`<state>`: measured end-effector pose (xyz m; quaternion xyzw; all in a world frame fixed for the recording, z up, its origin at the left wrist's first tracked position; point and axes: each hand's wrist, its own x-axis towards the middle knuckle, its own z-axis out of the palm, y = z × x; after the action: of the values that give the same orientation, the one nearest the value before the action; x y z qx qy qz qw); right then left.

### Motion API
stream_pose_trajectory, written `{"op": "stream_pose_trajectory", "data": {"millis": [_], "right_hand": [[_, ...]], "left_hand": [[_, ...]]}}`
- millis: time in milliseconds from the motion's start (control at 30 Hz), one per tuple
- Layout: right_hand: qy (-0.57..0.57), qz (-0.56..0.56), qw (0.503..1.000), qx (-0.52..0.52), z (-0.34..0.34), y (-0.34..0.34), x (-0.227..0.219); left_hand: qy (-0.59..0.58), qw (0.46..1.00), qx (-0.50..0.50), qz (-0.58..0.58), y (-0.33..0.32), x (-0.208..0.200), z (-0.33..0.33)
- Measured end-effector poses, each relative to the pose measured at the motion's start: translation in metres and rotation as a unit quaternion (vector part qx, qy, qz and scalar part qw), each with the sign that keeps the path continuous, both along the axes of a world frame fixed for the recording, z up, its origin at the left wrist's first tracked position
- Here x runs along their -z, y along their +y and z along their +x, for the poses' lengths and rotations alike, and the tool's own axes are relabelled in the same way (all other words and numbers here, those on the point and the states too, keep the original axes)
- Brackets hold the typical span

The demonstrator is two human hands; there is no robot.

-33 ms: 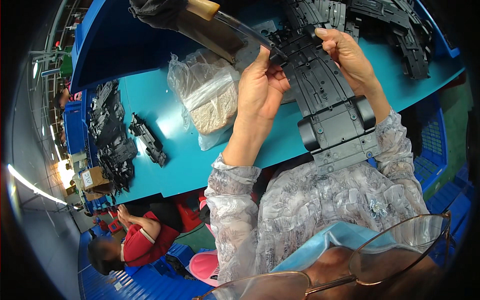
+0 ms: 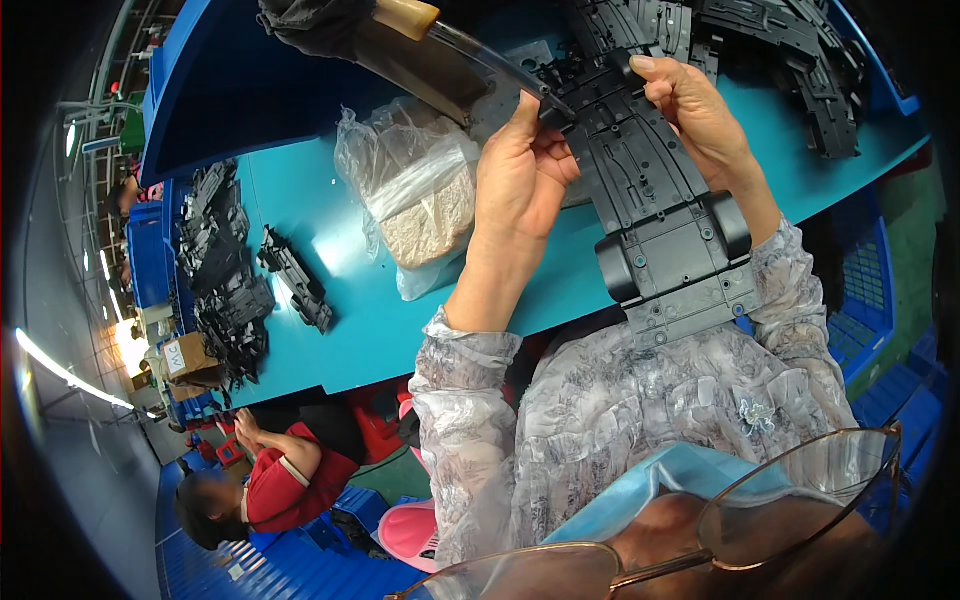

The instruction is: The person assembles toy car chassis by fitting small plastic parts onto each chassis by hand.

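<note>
A long black moulded plastic chassis (image 2: 645,185) slants from the far middle down toward my lap, its near end wide with rounded wheel arches. My left hand (image 2: 522,190) is closed on its left edge, thumb pointing up and fingers curled under. My right hand (image 2: 700,115) grips the far right edge, the thumb by a rounded black piece. A tool with a yellow handle (image 2: 406,17) reaches in from the far left; its metal shaft (image 2: 480,58) ends by my left thumb at the chassis edge. Whether the tip touches the chassis I cannot tell.
A clear bag (image 2: 425,210) of beige grains lies on the turquoise table (image 2: 400,345), left of my left hand. Black plastic parts are heaped at the left (image 2: 225,270) and far right (image 2: 815,70). A blue bin (image 2: 220,80) stands far left. A person in red (image 2: 300,465) sits lower left.
</note>
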<state>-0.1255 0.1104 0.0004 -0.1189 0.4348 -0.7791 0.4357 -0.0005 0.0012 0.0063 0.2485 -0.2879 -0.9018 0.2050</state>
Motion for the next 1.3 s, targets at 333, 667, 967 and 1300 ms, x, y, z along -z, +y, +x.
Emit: {"op": "stream_pose_trajectory", "data": {"millis": [333,667,967,1300], "right_hand": [[0.003,-0.011,0.999,-0.034,-0.0028,0.0020,0.0020],[0.022,-0.006,1.000,-0.010,0.0010,0.0012,0.0006],[0.014,-0.011,1.000,-0.021,0.0008,0.0023,-0.0007],[0.032,-0.024,0.999,-0.022,-0.0002,0.0014,0.0029]], "left_hand": [[0.024,1.000,0.007,0.017,-0.0011,0.0030,0.0007],[0.027,0.999,0.016,-0.003,-0.0018,0.0038,0.0011],[0.028,0.999,0.017,0.005,-0.0006,0.0018,0.0013],[0.034,0.999,0.004,0.012,0.0018,0.0003,0.0017]]}}
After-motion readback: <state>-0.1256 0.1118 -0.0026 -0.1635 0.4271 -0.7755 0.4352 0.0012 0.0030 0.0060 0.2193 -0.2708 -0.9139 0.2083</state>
